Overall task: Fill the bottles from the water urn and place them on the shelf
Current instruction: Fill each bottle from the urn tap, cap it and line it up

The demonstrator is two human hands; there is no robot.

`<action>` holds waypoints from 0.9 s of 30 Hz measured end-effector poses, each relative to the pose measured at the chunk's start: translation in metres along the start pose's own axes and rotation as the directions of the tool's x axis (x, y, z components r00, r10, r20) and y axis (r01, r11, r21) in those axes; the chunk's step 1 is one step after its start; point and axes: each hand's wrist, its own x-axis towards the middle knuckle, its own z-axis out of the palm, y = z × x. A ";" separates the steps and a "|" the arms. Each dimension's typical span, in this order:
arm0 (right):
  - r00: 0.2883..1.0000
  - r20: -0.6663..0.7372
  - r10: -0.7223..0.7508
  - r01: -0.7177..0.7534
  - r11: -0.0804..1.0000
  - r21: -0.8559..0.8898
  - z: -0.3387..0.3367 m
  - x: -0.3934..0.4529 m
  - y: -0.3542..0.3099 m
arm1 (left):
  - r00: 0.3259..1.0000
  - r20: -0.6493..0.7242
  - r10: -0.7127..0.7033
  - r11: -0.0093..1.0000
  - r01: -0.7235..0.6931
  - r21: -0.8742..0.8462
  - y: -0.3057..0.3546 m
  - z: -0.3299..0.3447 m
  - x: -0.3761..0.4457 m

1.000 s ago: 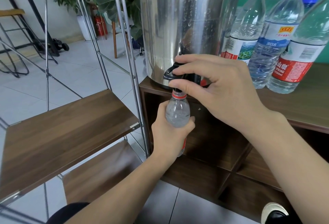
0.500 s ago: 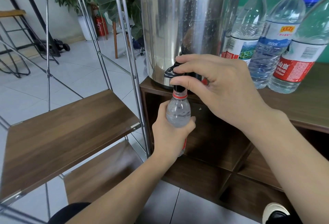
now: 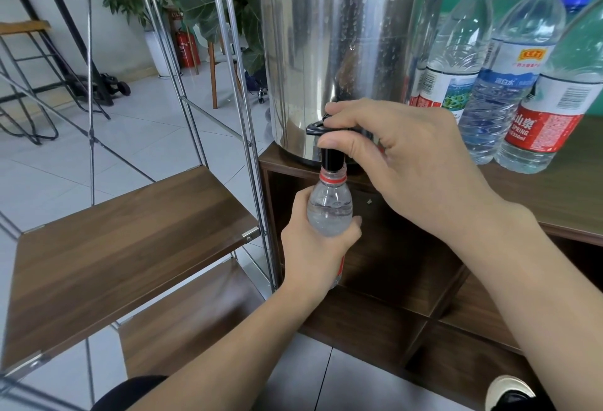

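Your right hand (image 3: 401,162) hides most of the black tap (image 3: 331,157); only lever tip and spout show. Your left hand (image 3: 313,247) covers the bottle (image 3: 329,208) below its shoulder, label mostly unseen. Urn (image 3: 342,51) top cut off at 12 o'clock. Rightmost counter bottle (image 3: 554,117) cropped at 3 o'clock.

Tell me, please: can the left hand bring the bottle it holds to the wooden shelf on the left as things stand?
Probably yes. The left hand grips the bottle under the tap; the shelf lies open beside it.
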 end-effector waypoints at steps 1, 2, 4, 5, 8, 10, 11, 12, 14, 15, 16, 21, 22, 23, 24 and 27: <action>1.000 -0.002 0.014 -0.014 1.000 -0.002 0.000 0.001 0.000 | 1.000 0.002 -0.001 1.000 0.001 -0.002 -0.001 0.000 0.000; 1.000 -0.014 0.024 -0.024 1.000 -0.004 0.000 0.002 0.000 | 1.000 0.004 -0.001 1.000 0.001 -0.002 -0.001 0.000 -0.001; 0.998 -0.055 0.032 -0.033 0.999 -0.010 0.001 0.004 0.000 | 1.000 0.003 -0.001 1.000 0.001 -0.002 -0.001 0.000 0.000; 0.997 -0.074 0.035 -0.036 0.999 -0.009 0.001 0.005 -0.001 | 1.000 0.001 -0.003 1.000 0.003 -0.003 -0.001 0.001 0.001; 0.994 -0.095 0.057 -0.056 0.998 0.013 0.002 0.007 -0.002 | 1.000 0.003 -0.005 1.000 0.005 -0.002 0.000 0.001 0.001; 0.993 -0.094 0.070 -0.069 0.997 0.015 0.003 0.008 -0.002 | 1.000 0.010 0.001 1.000 -0.001 0.000 -0.001 0.001 0.001; 0.993 -0.097 0.073 -0.072 0.997 0.016 0.003 0.008 -0.002 | 1.000 0.014 0.003 1.000 -0.003 -0.002 -0.001 0.000 0.001; 0.992 -0.100 0.073 -0.072 0.997 0.017 0.003 0.009 -0.003 | 1.000 0.018 0.002 1.000 -0.002 -0.006 -0.001 0.000 0.001; 0.992 -0.104 0.068 -0.067 0.998 0.016 0.002 0.010 -0.003 | 1.000 0.020 0.002 1.000 -0.002 -0.009 -0.001 0.000 0.001; 0.992 -0.104 0.069 -0.068 0.998 0.014 0.002 0.011 -0.003 | 1.000 0.022 0.004 1.000 -0.004 -0.007 -0.001 0.000 0.001; 0.992 -0.103 0.074 -0.073 0.997 0.014 0.002 0.011 -0.003 | 1.000 0.025 0.007 1.000 -0.007 -0.006 -0.001 0.000 0.001; 0.986 -0.119 0.112 -0.111 0.994 0.016 0.004 0.013 -0.001 | 0.999 0.030 0.016 1.000 -0.016 -0.004 -0.001 -0.001 0.001; 0.984 -0.129 0.125 -0.124 0.992 0.015 0.005 0.012 0.001 | 0.999 0.032 0.012 1.000 -0.012 -0.010 -0.001 -0.001 0.001; 0.980 -0.133 0.148 -0.146 0.989 0.029 0.006 0.012 0.003 | 0.999 0.033 0.008 1.000 -0.008 -0.012 -0.001 -0.001 0.001; 0.975 -0.127 0.184 -0.177 0.982 0.065 0.006 0.012 0.005 | 0.999 0.034 0.005 1.000 -0.005 -0.012 -0.001 -0.001 0.001; 0.958 -0.073 0.276 -0.259 0.947 0.189 0.004 0.010 0.012 | 0.999 0.034 0.010 1.000 -0.010 0.000 -0.002 -0.001 0.001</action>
